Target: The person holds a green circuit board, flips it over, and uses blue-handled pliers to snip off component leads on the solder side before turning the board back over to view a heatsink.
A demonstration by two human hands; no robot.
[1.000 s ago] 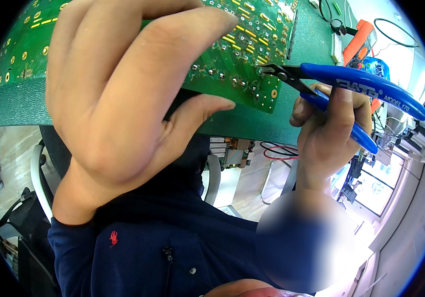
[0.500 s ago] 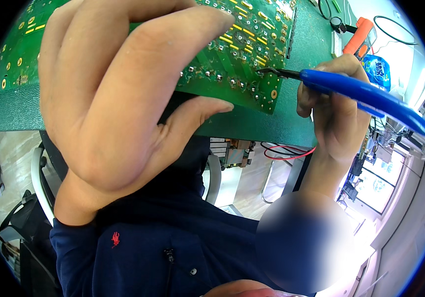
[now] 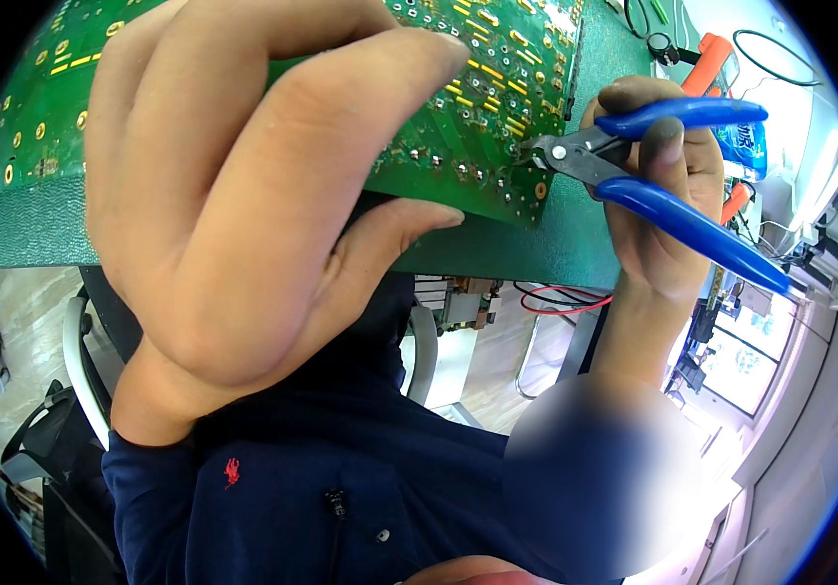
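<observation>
A green circuit board (image 3: 458, 199) with rows of solder joints and yellow strips lies on the green tabletop. Over its left part spreads my left hand (image 3: 233, 205), fingers bent and thumb apart, with nothing visible between them. The fingertips overlap the board in view, but I cannot tell whether they press on it. The thumb reaches past the board's near edge. My right hand (image 3: 667, 219) holds blue-handled wire cutters (image 3: 580, 156), handles spread, one finger between them. Their jaws are at the solder joints near the board's right corner; whether they touch a pin is unclear.
An orange multimeter (image 3: 709, 66) and a blue packet (image 3: 742, 146) stand beyond my right hand. Cables (image 3: 775, 58) curl at the far right. Below the table edge are red and black wires (image 3: 565, 300) and a chair arm (image 3: 423, 353).
The wire cutters have turned, so both blue handles and the pivot now show flat to view. My right hand has rolled with them. My left hand has shifted slightly right and nearer.
</observation>
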